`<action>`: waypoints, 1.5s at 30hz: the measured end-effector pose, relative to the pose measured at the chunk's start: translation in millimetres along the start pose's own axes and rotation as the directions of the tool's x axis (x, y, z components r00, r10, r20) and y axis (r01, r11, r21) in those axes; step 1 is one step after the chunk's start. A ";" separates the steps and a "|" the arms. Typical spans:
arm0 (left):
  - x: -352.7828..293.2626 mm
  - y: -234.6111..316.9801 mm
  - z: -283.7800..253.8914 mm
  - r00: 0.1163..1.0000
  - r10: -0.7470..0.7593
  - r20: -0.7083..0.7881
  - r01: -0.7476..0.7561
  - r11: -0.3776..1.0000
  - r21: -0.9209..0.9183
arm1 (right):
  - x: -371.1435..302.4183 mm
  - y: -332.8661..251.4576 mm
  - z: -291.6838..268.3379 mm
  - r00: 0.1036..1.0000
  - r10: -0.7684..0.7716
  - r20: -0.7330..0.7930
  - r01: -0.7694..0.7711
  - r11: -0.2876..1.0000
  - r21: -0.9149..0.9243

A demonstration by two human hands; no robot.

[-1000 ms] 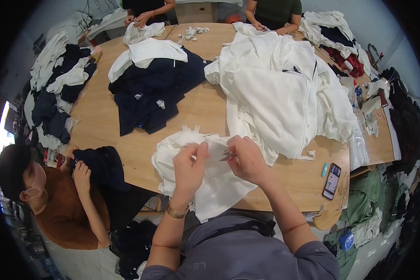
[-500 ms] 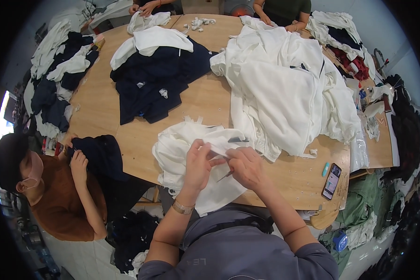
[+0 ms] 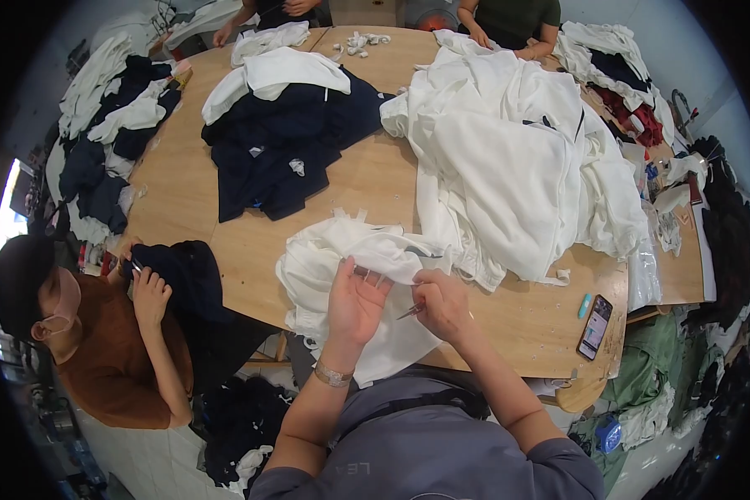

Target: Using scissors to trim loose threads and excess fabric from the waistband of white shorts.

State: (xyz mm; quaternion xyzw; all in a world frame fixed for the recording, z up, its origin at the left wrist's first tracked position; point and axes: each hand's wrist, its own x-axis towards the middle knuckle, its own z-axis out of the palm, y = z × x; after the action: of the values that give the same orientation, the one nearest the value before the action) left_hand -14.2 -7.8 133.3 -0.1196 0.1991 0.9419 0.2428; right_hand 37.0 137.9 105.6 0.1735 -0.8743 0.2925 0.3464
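A white garment (image 3: 321, 254) lies bunched at the table edge before me, part of it hanging toward my lap. My left hand (image 3: 357, 307) has its palm turned up, with the fingers reaching under a fold of the cloth and their tips covered; it holds up that fold. My right hand (image 3: 442, 305) is closed around small metal thread snips (image 3: 409, 312), whose blades point left below the fold. Its thumb and forefinger are also close against the cloth's edge. A dark strip shows on the garment just beyond my right hand.
A large white garment pile (image 3: 508, 158) stands at the right, navy garments (image 3: 267, 158) at the far left. A phone (image 3: 594, 327) and a turquoise marker-like item (image 3: 585, 305) lie near the right edge. A co-worker (image 3: 133, 350) handles navy cloth at left; two others work across the table (image 3: 367, 179).
My left hand has turned its palm up and spread from its pinch, with its fingers now under the fold. The right hand has shifted slightly, snips still in it. The view moved a little.
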 end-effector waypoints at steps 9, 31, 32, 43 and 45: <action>-6.7 -10.1 -2.3 0.969 0.198 0.145 -0.240 0.886 0.397 | 7.1 -10.2 -14.2 0.800 0.551 0.238 -0.599 0.702 0.386; -14.4 -15.1 1.2 0.952 0.206 0.228 -0.305 0.706 0.639 | 6.9 -10.0 -29.1 0.715 0.653 0.248 -0.674 0.551 0.492; -14.5 -15.4 1.1 0.949 0.211 0.236 -0.315 0.696 0.645 | 4.4 -10.5 -30.0 0.710 0.640 0.295 -0.700 0.593 0.397; -16.7 -18.3 -1.5 0.917 0.254 0.309 -0.398 0.648 0.649 | 15.2 -18.3 -35.1 0.744 0.552 0.375 -0.639 0.753 0.158; -17.9 -18.9 -0.2 0.916 0.259 0.308 -0.401 0.644 0.651 | 16.5 -19.6 -36.3 0.755 0.544 0.366 -0.624 0.768 0.147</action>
State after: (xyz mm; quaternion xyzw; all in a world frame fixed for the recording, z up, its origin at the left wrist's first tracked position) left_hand 10.6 -0.1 132.9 0.1088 0.5368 0.8293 0.1106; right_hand 53.7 144.1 146.2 -0.0240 -0.8801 0.4685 0.0728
